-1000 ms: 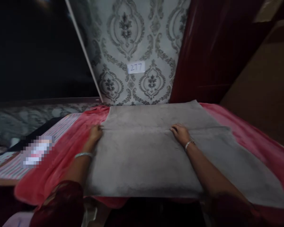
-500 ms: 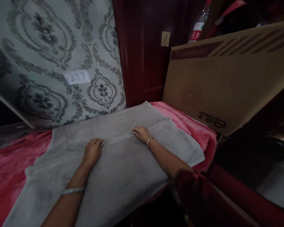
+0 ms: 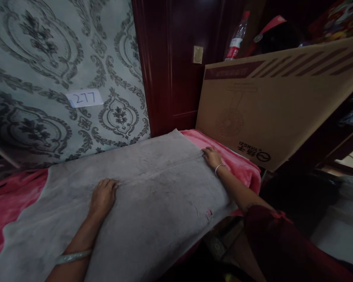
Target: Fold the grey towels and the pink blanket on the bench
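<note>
Cloth (image 3: 159, 211), grey and spread over a red blanket (image 3: 14, 199), with the left hand (image 3: 103, 197) and right hand (image 3: 212, 158) set apart along its crease (image 3: 161, 169).
Left fingers are bent and close together on top of the cloth; right fingers curl at its right edge. Whether either pinches fabric I cannot tell. Placed so widely, they probably steady it at two points. The patterned wall (image 3: 67, 74) bounds the far edge and a cardboard box (image 3: 270, 102) stands near the right end, so the near side seems to offer more room for moving.
</note>
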Motion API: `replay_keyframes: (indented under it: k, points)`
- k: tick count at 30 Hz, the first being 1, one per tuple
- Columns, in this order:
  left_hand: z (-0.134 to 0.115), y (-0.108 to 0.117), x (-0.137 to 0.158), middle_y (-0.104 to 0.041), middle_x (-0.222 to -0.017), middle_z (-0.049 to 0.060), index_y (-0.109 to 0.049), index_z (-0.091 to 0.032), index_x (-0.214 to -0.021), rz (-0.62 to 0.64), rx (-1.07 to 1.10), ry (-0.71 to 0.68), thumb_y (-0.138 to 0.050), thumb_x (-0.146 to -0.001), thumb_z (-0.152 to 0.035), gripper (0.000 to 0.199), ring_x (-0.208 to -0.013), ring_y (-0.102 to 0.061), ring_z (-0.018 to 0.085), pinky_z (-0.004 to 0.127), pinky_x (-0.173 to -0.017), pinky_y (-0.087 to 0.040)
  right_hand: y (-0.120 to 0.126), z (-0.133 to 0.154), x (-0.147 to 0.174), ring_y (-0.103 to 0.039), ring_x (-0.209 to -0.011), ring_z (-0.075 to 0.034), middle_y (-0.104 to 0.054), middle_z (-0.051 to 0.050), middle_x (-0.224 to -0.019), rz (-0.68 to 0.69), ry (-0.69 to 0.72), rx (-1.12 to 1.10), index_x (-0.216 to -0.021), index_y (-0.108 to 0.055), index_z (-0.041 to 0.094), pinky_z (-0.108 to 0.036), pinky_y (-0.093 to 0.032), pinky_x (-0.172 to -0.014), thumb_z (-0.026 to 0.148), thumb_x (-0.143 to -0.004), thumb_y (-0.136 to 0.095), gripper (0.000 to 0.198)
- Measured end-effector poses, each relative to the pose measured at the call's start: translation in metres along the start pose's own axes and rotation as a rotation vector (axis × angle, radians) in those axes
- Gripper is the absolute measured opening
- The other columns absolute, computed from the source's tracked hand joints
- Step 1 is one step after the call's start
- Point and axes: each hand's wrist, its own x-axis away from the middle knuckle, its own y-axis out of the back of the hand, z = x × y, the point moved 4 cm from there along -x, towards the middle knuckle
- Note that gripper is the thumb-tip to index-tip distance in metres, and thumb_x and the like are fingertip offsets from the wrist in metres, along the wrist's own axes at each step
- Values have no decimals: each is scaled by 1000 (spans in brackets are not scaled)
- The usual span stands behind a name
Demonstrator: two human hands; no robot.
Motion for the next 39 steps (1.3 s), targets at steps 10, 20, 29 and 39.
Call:
replay_keyframes:
  k: [10, 20, 29, 39]
  points:
    - [6, -4, 0, -71, -96, 15, -67, -18, -90, -61, 50, -35, -43, -90, -30, 27, -98, -64, 32, 45, -89, -53, -28, -34, -38, -68, -89, -20, -76, -6, -95, -9, -228, -433, -102, -78, 18, -33, -53, -87, 33, -83, -63, 29]
    - [7, -3, 4, -70, -94, 14, -64, -19, -88, -115, 36, -22, -41, -92, -32, 27, -94, -64, 30, 43, -87, -52, -43, -46, -40, -62, -79, -20, -72, -5, -86, -136, -224, -686, -108, -76, 15, -34, -53, -79, 43, -77, -62, 45]
    - [9, -2, 3, -70, -92, 13, -64, -19, -89, -111, 28, -24, -41, -92, -34, 28, -93, -64, 31, 44, -86, -52, -44, -50, -43, -63, -94, -23, -73, -8, -97, -173, -146, -507, -94, -75, 19, -40, -48, -95, 28, -75, -58, 27]
    - [7, 0, 5, -69, -95, 14, -66, -18, -92, -135, -20, 11, -41, -94, -32, 29, -95, -63, 32, 45, -85, -51, -47, -55, -40, -55, -94, -28, -67, -13, -89, -278, -154, -218, -75, -70, 18, -42, -43, -94, 21, -73, -58, 12]
